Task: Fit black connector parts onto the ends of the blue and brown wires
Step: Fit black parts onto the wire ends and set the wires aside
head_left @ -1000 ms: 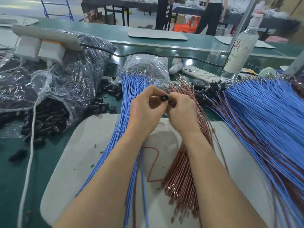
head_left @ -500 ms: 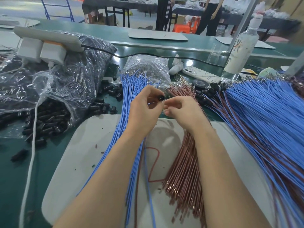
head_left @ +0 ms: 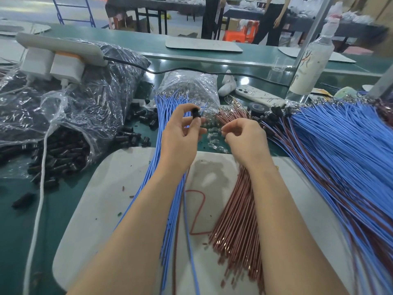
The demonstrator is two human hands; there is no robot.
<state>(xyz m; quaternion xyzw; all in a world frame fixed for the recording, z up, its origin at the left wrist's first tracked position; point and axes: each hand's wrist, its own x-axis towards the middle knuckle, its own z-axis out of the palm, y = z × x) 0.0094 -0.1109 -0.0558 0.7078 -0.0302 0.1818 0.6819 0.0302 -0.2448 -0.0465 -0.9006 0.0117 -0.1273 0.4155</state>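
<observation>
Left hand pinches a black connector above the blue wires. Right hand hovers curled by the brown wires (contents unclear). A loose pinch could drop the connector into desk clutter.

The hands now sit apart: left hand lifts the connector; right hand drops toward the brown wires.

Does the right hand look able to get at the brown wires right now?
Probably yes: the right hand hovers right beside the ends of the brown wires, with nothing between them. The left hand holds the black connector.
</observation>
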